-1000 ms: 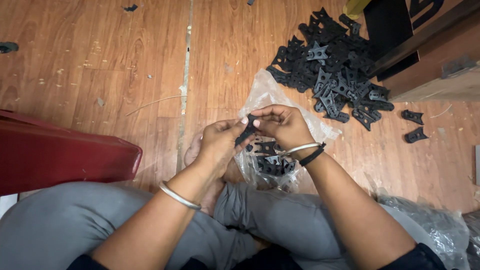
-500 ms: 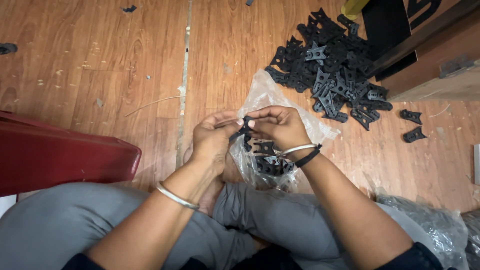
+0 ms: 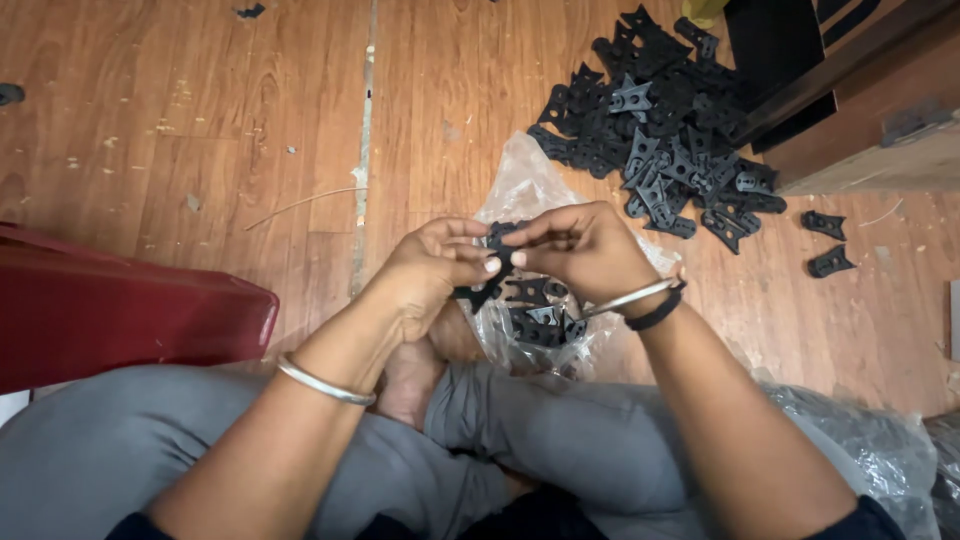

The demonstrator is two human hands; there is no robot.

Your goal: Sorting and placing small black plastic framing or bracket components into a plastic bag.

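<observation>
Head view: black plastic piece (image 3: 493, 262) pinched between left hand (image 3: 430, 272) and right hand (image 3: 585, 250); above clear bag (image 3: 530, 190).

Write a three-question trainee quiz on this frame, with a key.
1. True or false: both hands hold one black plastic piece between them.
2. Where does the big pile of black pieces lie: A on the wooden floor, B on the red object?
3. What lies under the hands, holding more pieces?

Key: 1 true, the left hand and right hand both pinch it. 2 A. 3 A clear plastic bag.
</observation>
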